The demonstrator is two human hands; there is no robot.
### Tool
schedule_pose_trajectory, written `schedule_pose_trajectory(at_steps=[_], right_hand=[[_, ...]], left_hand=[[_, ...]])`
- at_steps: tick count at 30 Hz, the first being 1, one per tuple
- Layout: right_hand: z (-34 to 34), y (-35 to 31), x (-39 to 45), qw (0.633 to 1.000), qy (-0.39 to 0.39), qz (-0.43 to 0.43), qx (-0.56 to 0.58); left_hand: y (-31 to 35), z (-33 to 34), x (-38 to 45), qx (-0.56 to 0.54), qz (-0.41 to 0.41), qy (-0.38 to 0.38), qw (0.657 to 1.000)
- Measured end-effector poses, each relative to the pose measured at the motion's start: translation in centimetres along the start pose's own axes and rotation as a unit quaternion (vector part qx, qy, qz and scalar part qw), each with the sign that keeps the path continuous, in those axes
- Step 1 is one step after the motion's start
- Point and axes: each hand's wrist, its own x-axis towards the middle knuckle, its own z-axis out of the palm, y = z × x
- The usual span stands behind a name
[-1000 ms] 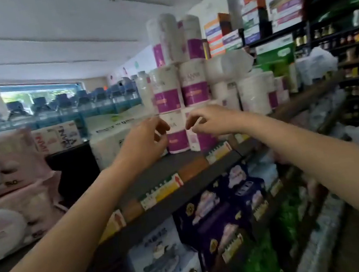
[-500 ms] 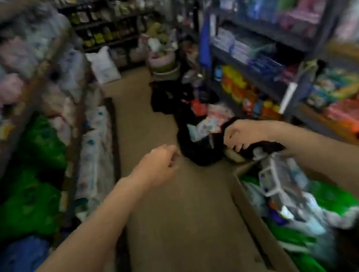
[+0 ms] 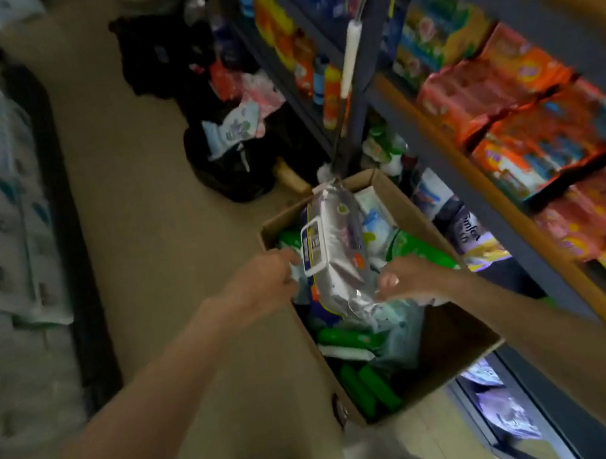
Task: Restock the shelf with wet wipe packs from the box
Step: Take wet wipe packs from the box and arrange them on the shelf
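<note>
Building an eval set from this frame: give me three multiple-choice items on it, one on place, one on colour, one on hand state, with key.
1. Where is the cardboard box?
A. on the aisle floor beside the right-hand shelving
B. on a top shelf
C. on a trolley

2. What colour is the wet wipe pack being lifted?
A. bright red
B. silvery white with a white flip lid
C. black

3. What are the hands doing?
A. both hang idle
B. only the right touches the pack
C. left hand and right hand hold the pack from either side

Key: 1 A, the box stands on the floor; 2 B, its wrapper is pale and shiny; 3 C, fingers of both meet its edges.
</note>
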Motion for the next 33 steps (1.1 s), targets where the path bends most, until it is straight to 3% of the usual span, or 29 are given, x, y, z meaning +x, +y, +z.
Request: schedule_pose_trajectory(at_steps=[4,7,11,14,16,19,23,26,29,33], right_hand=[[2.9,0.4,2.1,0.985,-0.04,-0.072,-0.154],[5.4,-0.8,3.5,0.969,-0.012,-0.073,-0.235],[7.8,-3.0,4.6,0.962,0.064,-0.04,-0.262],[6.9,-2.8,5.1,0.979,0.085,-0.02,-0.182],[5.0,-3.2,5.0,0.988,0.109,-0.019,-0.107],[0.7,-5.1,4.4,0.993,0.114,-0.02,-0.025],[-5.5,-9.6,3.0,0.981,0.14,-0.028,0.13],[-8.9,-14.6,-0.2,0.961,0.141,-0.074,0.225],[-10.0,-21.1,-4.9,0.958,0.098,-0.141,0.23],[-7.8,-30.3,-10.8,0.943,0.063,-0.232,0.23]], left_hand=[[-0.2,1.9,1.1,-0.031,-0.075,-0.002,0.997],[-1.0,3.1,1.0,-0.053,-0.114,-0.032,0.992],[-2.4,4.4,1.2,-0.097,-0.14,-0.039,0.985],[-2.0,4.1,1.4,-0.215,-0.15,-0.01,0.965],[-1.5,3.5,1.5,-0.35,-0.172,0.044,0.92],[-1.1,3.6,1.1,-0.504,-0.224,0.109,0.827],[-1.0,3.3,-1.6,-0.687,-0.271,0.046,0.673],[-3.1,0.8,-3.9,-0.775,-0.245,0.04,0.581],[-5.8,-1.5,-7.7,-0.815,-0.21,0.078,0.534],[-9.7,-1.7,-15.7,-0.835,-0.17,0.091,0.515]])
